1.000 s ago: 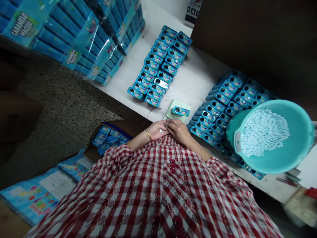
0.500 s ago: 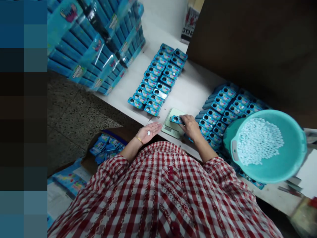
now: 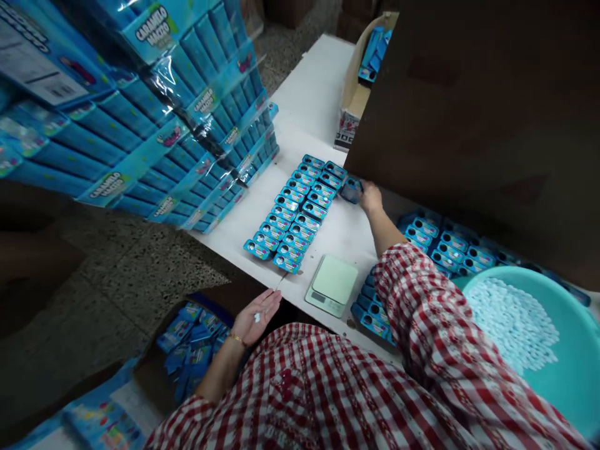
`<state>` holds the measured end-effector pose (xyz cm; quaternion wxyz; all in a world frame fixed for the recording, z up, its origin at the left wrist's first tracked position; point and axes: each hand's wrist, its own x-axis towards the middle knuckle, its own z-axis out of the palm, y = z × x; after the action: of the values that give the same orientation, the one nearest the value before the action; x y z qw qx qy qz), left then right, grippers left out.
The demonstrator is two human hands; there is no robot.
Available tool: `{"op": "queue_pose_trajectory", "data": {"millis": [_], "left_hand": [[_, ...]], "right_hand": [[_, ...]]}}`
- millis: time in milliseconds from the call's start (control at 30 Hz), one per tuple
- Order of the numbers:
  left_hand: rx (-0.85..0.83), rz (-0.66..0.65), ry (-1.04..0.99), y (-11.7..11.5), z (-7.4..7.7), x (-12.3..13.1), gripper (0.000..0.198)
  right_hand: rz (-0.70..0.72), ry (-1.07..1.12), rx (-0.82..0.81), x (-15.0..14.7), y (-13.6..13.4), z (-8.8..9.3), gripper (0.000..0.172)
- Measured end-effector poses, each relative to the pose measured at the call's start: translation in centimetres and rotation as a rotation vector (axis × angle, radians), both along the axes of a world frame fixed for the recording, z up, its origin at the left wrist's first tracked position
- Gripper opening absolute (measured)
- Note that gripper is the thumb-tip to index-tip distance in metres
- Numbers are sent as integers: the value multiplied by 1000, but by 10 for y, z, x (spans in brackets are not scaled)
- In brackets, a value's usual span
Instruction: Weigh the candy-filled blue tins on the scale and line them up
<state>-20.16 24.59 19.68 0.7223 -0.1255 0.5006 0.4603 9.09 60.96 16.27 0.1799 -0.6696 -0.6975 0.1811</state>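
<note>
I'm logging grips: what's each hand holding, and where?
Right hand: a blue box, by its right end. Left hand: white pieces, on the open palm.

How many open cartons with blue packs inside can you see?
2: one carton near the left hand, below the table's edge; another carton toward the table's far end, partly covered by the dark panel. Others may be hidden.

A tall pile of blue packs [image 3: 107, 187] is on the left, with shiny clear wrap over it and "CARAMELO" in white letters. At the far end of the white table [image 3: 300, 119] is a cardboard box [image 3: 352, 103] with blue things [image 3: 374, 53] inside. A big dark brown board [image 3: 469, 125] fills the top right. The floor [image 3: 117, 269] is speckled, with thin lines across it.
</note>
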Motion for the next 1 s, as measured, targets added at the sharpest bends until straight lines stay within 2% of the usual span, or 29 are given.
{"op": "queue_pose_trajectory", "data": {"millis": [100,167,233,300,367,433,467,533,633,733,800,900,1000], "left_hand": [[-46,-9,4,0,1,-5,70],[-77,-32,19,8,2,-6,68],[-92,-58,41,20,3,-6,62],[-95,-93,51,33,2,-2,55],[-100,-146,48,45,1,5,47],[-93,-202,31,53,0,14,38],[-82,-226,19,54,-1,18,34],[-57,-269,-7,55,0,27,28],[-38,-318,-19,50,3,38,24],[-44,-334,-4,43,5,44,22],[-44,-317,4,39,7,45,22],[-51,-273,5,35,8,46,21],[-88,-213,15,31,7,48,20]], "right_hand": [[-33,50,41,2,-3,7,48],[-51,53,109,21,-35,21,47],[-8,22,151,46,-92,41,38],[80,-18,126,66,-170,62,31],[159,-88,49,74,-252,77,29],[224,-217,-70,71,-322,80,28],[240,-294,-122,68,-349,76,26],[239,-421,-179,63,-383,61,26],[217,-505,-167,61,-398,35,31],[276,-479,-125,63,-397,27,32],[311,-458,-87,61,-395,36,29],[339,-434,-25,49,-389,58,26],[421,-414,28,24,-366,72,27]]}}
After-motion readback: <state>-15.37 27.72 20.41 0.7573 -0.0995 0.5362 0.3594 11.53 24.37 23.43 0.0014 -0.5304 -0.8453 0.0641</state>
